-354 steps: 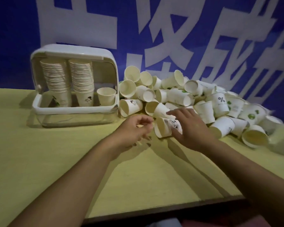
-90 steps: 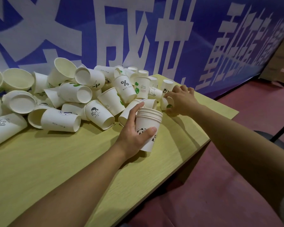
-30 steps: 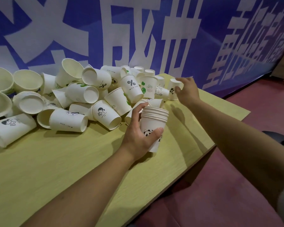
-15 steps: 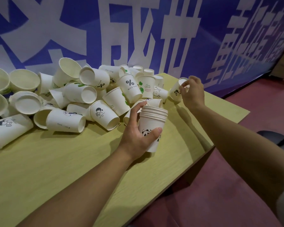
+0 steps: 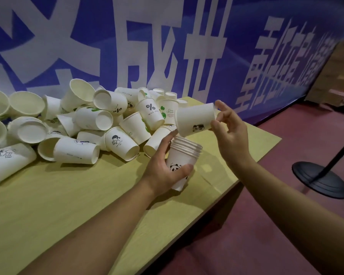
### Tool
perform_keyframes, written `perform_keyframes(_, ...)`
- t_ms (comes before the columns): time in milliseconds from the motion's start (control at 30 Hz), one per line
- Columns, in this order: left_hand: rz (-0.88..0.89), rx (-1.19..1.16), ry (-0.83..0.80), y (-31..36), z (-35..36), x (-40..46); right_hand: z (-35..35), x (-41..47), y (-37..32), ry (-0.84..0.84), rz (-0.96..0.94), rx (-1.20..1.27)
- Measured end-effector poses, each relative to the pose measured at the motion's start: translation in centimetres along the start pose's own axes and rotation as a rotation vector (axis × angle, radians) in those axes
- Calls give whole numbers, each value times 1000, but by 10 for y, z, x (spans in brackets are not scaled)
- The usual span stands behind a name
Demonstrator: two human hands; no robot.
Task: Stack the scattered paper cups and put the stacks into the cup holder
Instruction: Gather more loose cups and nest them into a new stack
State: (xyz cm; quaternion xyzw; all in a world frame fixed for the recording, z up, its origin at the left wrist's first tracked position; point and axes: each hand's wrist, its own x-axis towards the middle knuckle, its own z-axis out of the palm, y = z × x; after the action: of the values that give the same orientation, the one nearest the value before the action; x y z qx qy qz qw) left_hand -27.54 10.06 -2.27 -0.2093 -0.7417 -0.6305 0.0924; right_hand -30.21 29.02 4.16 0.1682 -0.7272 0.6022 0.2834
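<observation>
Two hands in view, both busy.

Left hand (image 5: 163, 169): fingers and thumb wrapped around a stack of cups (image 5: 184, 155), held upright just above the desk (image 5: 68, 205) near its right end. Rims at the top of the stack: about five or six nested, exact count hard to read. The outermost cup carries a small panda print.

Right hand (image 5: 229, 132): pinching one single cup (image 5: 195, 121) at its base end, between thumb and fingertips. The cup lies tipped on its side, mouth toward the left, hanging directly above the stack's open mouth and not yet in it. One small dark print shows on its wall.

Pile of loose cups (image 5: 83, 124): heaped on the desk against the blue banner (image 5: 167, 36), left of and behind the stack. Rough count, twenty-odd visible; the far ones overlap too much for a firm number. Most lie on their sides, a few stand upside down at the back. Prints seen: two "%" cups, one with a figure in a hat, at least two with green leaf marks. A short nested bundle (image 5: 6, 161) lies on its side at the far left edge.

Cup holder: out of view.

Beside the desk, on the red floor: one black round stand base (image 5: 322, 179) with a pole.
</observation>
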Motion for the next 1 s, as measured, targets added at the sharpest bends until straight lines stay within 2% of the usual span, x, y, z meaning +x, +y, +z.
perform_keyframes(200, -22, 94, -14, 2, 0, -2, 8, -20, -9, -142, -76, -3)
perform_keyframes(367, -30, 134, -37, -1, 1, -2, 7, -22, -4, -226, 29, -58)
perform_keyframes(600, -44, 137, -53, -2, 3, -2, 11, -16, -9, -145, 161, -22)
perform_keyframes(867, -12, 93, -65, -8, 3, 2, 17, -3, -16, -366, 255, -160)
perform_keyframes(1000, -8, 69, -52, -6, 3, 2, 17, 0, -18, -360, 258, -163)
